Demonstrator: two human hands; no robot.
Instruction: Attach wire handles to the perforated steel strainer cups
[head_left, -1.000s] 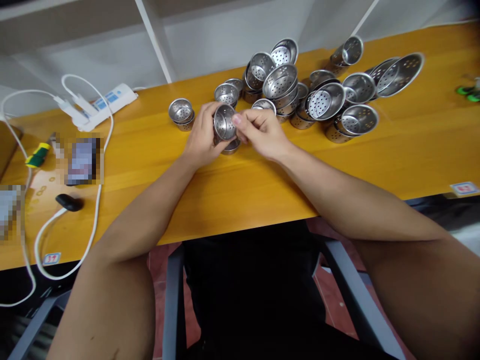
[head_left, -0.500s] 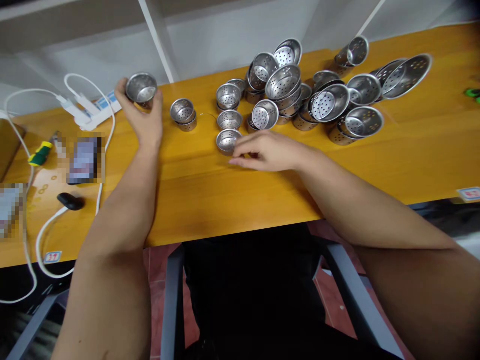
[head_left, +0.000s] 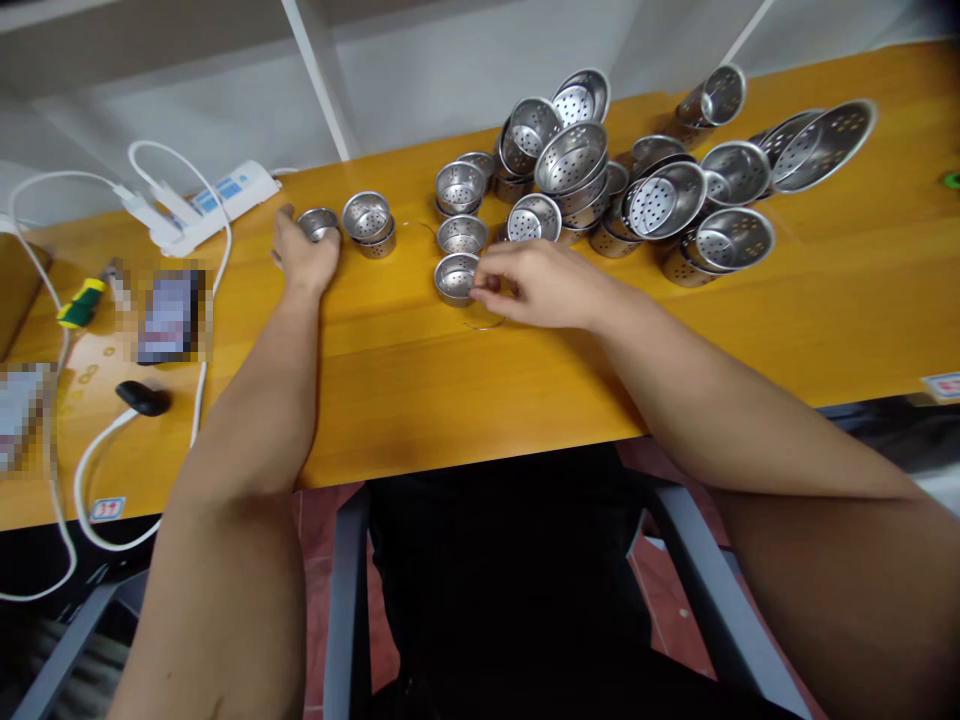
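Observation:
My left hand [head_left: 306, 256] curls around a small metal cup [head_left: 318, 218], low at the tabletop, just left of a short stack of perforated metal cups [head_left: 367, 220]. The palm and fingers hide much of the held cup. My right hand [head_left: 536, 285] has its fingertips pinched together at the right rim of a small perforated cup [head_left: 454, 280], the nearest in a short row. Whether those fingers grip the rim or something small cannot be told. A thin curved line, like fine wire [head_left: 486, 327], shows on the table just under the right fingers.
Stacked and tilted perforated cups [head_left: 574, 160] crowd the back right of the wooden table [head_left: 420, 400]. Behind my left hand lies a white power strip [head_left: 232, 195] with cables. A phone [head_left: 171, 315], a green-yellow screwdriver handle [head_left: 81, 303] and a black plug-like piece [head_left: 142, 398] lie left.
My left hand has brought its cup down and to the right, beside the short stack. My right hand has shifted only slightly, and the thin curved line now shows below it.

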